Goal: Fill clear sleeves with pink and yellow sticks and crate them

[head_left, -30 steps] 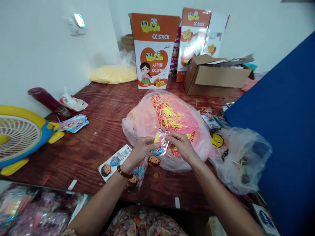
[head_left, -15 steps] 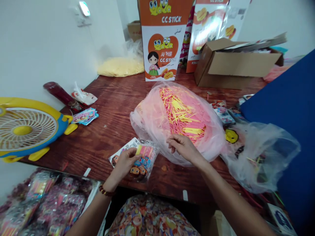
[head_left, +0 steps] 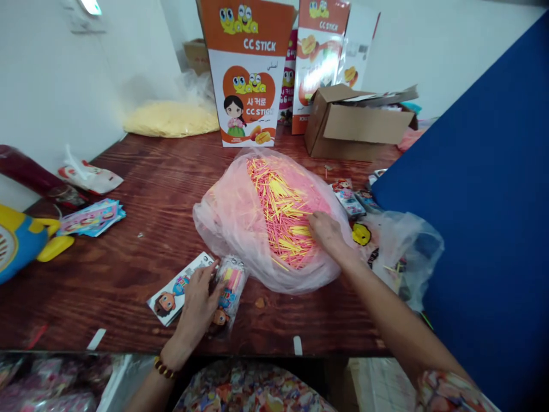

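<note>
A large translucent bag (head_left: 231, 212) lies open on the dark wooden table, full of pink and yellow sticks (head_left: 278, 206). My right hand (head_left: 328, 232) reaches into the right part of the sticks, its fingertips among them, so what it grips is hidden. Left of the bag, my left hand (head_left: 201, 294) rests with fingers apart over a clear packet (head_left: 234, 286) that holds pink and yellow sticks and a printed cartoon figure. Partly under that hand is a white printed card (head_left: 169, 300) with a cartoon face.
Tall printed cartons (head_left: 249, 74) and an open brown box (head_left: 364, 123) stand at the back. A yellow-filled bag (head_left: 171, 119) lies back left. Blue-pink packets (head_left: 92, 217) and a fan (head_left: 26, 240) are at left. A crumpled clear bag (head_left: 412, 240) lies right, beside a blue panel (head_left: 484, 171).
My right hand has moved from the bag's near edge into the sticks. My left hand has loosened from the packet and spread over it. The view has shifted to the right.
</note>
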Demonstrator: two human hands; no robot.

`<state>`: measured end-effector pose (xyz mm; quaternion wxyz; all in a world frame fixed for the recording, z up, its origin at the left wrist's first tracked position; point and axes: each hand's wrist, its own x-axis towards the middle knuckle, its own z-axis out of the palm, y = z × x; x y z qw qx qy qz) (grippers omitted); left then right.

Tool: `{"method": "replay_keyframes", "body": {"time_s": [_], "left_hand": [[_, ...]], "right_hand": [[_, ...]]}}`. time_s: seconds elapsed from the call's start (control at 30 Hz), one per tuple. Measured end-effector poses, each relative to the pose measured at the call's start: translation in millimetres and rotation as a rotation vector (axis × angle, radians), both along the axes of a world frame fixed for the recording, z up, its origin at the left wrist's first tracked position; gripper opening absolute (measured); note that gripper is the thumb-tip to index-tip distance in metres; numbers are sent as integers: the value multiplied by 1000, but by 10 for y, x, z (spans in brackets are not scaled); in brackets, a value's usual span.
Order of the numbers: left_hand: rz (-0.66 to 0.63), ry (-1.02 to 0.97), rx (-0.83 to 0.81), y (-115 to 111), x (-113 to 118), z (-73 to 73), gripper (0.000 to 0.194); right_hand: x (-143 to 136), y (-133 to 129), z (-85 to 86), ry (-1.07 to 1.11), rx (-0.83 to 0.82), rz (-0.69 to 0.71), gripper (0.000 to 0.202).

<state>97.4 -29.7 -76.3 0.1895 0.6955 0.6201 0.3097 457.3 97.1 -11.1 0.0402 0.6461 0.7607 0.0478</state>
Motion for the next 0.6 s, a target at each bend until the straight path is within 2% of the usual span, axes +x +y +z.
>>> {"method": "replay_keyframes", "body": {"time_s": [0.07, 0.17, 0.3, 0.43, 0.6], "left_hand": [[65, 71, -13, 64, -91, 90, 47], [187, 288, -93, 224, -272, 216, 46], [262, 483, -247, 439, -471, 224, 53], [211, 481, -316, 524, -537, 133, 50], [182, 363, -283, 516, -553, 72, 40]], "right_hand": [[-31, 52, -38, -69, -6, 42, 30], [-58, 97, -95, -82, -14, 78, 30], [-65, 109, -123, -78, -33, 125, 30], [-67, 74, -115, -46, -49, 149, 31], [-31, 57, -166, 56, -61, 125, 34]]}}
